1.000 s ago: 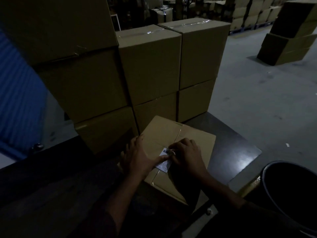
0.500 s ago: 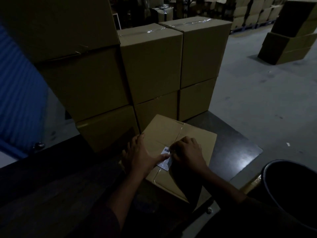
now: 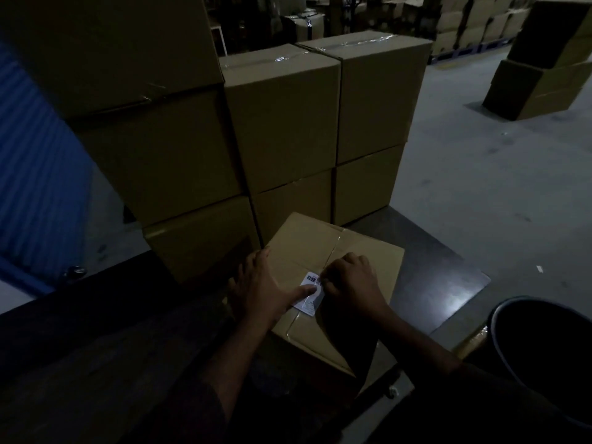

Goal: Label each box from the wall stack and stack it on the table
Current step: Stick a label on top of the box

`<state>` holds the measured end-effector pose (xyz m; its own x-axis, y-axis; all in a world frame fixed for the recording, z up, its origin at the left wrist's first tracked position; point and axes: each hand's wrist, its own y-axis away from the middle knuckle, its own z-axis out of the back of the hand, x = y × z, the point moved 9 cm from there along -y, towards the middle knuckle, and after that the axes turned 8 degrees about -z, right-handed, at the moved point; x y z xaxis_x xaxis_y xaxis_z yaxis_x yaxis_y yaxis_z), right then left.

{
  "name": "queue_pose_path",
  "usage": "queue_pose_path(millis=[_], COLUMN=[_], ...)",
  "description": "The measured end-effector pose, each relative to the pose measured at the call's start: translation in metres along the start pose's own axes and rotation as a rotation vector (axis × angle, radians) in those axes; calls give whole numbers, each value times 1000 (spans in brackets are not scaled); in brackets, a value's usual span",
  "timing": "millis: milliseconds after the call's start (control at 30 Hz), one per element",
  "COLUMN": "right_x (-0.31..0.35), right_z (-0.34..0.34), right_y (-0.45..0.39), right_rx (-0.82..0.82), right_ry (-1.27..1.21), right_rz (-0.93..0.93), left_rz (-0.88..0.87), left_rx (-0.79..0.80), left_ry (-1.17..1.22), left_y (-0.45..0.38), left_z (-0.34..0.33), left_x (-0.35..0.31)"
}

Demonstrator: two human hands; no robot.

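My left hand (image 3: 262,290) thumb pins the white barcode label (image 3: 310,291) flat on the brown cardboard box (image 3: 346,251) at the dark table (image 3: 432,283) front edge (near corner); right hand (image 3: 350,285) fingers pinch its edge, apparently smoothing it.

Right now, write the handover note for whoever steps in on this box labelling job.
Left hand: flat on the box top, thumb pressing the white barcode label down.
Right hand: fingers curled, pinching the label's upper right edge, seemingly peeling or smoothing it.
Box: lies on the dark table, taped seam up, just in front of the wall stack.
Done: one box pulled to the table, label placed on its top.
Left: finish pressing the label flat, stack this box on the table, then repeat with the remaining stack boxes.
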<state>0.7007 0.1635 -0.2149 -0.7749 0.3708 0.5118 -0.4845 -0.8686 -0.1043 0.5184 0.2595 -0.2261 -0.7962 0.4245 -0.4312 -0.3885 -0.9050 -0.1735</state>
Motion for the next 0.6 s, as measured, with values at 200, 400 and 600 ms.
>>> queue_pose_path(millis=[200,400,600], right_x=[-4,-11,-36], right_z=[2,-1,13], right_y=[10,5,52], right_rx=[-64,9,-158], right_ry=[-40,-59,-123], right_rz=[24,6,-112], left_rz=[-2,0,22], left_rx=[6,12,43], left_ry=[14,28,90], left_y=[0,-1,-1], left_z=[0,-1,-3], left_x=[0,0,4])
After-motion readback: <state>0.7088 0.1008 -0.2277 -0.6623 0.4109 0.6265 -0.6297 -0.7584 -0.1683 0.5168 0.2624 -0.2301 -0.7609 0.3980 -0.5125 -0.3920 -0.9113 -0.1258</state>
